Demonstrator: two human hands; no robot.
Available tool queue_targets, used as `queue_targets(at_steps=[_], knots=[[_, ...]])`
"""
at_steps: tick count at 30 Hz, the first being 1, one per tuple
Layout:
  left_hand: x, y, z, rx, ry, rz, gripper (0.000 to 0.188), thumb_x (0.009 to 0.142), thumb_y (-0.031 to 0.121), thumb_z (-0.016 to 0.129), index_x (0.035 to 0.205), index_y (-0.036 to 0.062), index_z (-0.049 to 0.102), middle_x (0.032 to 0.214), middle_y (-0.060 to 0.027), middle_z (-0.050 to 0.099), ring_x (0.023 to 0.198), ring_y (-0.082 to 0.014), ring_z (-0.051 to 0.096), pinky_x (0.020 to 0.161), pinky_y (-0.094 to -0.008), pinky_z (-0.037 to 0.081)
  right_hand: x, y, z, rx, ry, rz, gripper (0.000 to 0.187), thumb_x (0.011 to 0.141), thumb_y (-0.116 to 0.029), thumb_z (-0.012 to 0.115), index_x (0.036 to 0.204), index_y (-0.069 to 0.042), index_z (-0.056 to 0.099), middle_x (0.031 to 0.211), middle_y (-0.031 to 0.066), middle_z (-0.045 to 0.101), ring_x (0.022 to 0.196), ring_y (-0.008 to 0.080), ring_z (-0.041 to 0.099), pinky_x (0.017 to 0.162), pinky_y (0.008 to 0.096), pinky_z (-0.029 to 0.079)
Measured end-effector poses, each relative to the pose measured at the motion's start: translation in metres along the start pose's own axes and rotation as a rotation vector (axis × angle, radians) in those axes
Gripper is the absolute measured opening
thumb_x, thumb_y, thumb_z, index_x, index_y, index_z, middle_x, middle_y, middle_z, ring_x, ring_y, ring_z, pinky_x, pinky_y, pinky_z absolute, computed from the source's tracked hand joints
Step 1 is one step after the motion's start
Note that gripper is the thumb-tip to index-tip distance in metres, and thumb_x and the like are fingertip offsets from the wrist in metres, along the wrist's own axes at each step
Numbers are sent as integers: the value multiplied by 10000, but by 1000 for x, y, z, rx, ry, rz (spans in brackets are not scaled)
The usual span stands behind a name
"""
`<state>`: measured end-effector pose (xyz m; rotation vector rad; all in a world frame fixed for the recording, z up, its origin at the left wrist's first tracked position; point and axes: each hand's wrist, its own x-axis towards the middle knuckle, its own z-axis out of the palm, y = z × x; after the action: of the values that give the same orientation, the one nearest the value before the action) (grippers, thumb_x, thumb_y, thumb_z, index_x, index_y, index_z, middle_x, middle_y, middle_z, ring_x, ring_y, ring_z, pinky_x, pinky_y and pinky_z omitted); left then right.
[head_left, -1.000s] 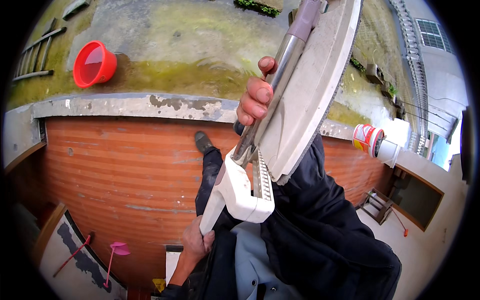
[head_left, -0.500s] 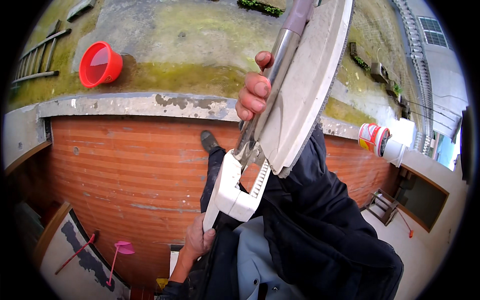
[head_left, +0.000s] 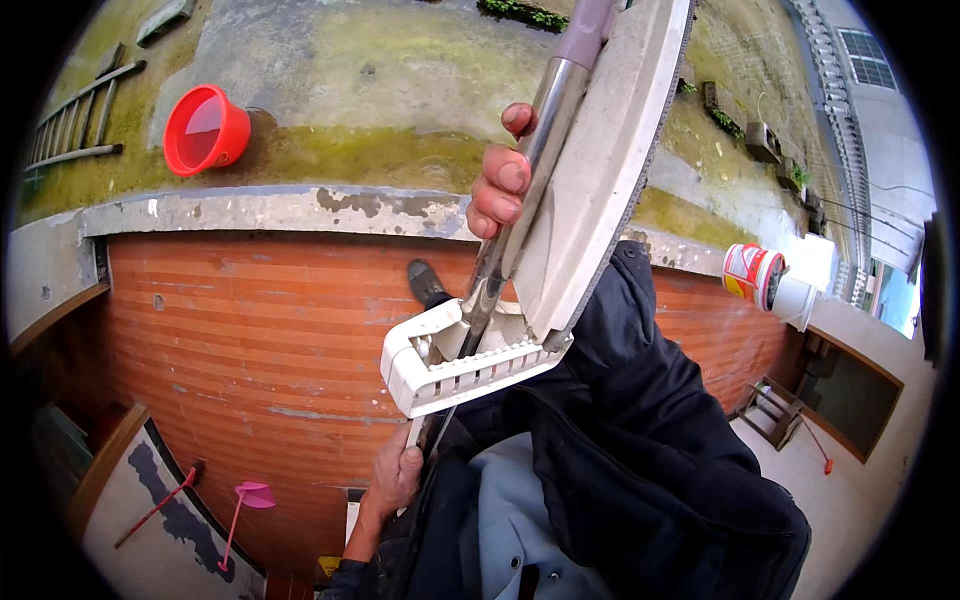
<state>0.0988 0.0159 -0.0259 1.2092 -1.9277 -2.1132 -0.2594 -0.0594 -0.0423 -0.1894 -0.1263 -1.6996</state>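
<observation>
A flat mop stands tilted in front of me, its long white head plate [head_left: 600, 170] edged with a grey pad and lying along the metal pole [head_left: 557, 105]. My right hand [head_left: 500, 190] has its fingers wrapped round that pole; the mop plate hides its palm and wrist. Lower down, a white plastic frame [head_left: 470, 378] with a row of teeth sits around the pole, close to the lower end of the plate. My left hand [head_left: 397, 472] is closed on a thin whitish handle below the frame.
A concrete ledge [head_left: 270, 212] divides the red-brown striped floor [head_left: 250, 330] from a mossy yard. Beyond it stands a red bucket [head_left: 207, 130] of water, with a ladder [head_left: 85, 110] at far left. Paint-type buckets [head_left: 750, 275] are at right, near a small wooden rack [head_left: 770, 412].
The white frame has swung to the left and turned flatter around the pole. My left hand has shifted slightly; my right hand keeps its grip and has moved a little left with the mop.
</observation>
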Motion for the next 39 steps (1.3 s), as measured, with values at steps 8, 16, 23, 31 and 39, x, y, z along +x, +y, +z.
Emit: queue_targets(at_steps=[8,16,23,31,39], knots=[[2,-18,-7,-344,-136,-189,654,967,595,434,1176,-14,546,835,-43,519,778,-164,487,732,-299,406,0,-1,5,6,32,-1,830,751,-594,690,1361,-97,427,1011,144,634,888,307,636,829,482,534],[23,-43,-16,-641,-373,-331,610,933,600,494,967,0,600,784,-30,527,747,-131,498,703,-263,407,4,-5,8,-31,66,3,690,846,-560,613,1350,-120,446,997,125,634,844,288,635,806,476,536],[32,-17,-7,-791,-355,-391,712,902,629,512,901,-77,601,700,-123,597,495,-169,548,446,-269,427,10,-5,7,-27,51,8,465,987,-420,488,1355,-139,442,957,98,619,830,278,625,778,471,528],[44,-9,-2,-886,-424,-446,754,883,661,514,920,-87,599,671,-109,584,502,-152,546,443,-266,424,18,-7,-19,77,-210,33,512,997,-452,440,1394,-133,384,1011,116,600,888,281,613,866,464,487],[45,6,-2,-767,-343,-412,764,920,674,430,918,-71,602,670,-90,582,513,-140,535,481,-249,416,23,-10,-10,75,-146,31,497,1010,-442,415,1393,-126,381,1018,129,602,898,289,618,871,470,486]])
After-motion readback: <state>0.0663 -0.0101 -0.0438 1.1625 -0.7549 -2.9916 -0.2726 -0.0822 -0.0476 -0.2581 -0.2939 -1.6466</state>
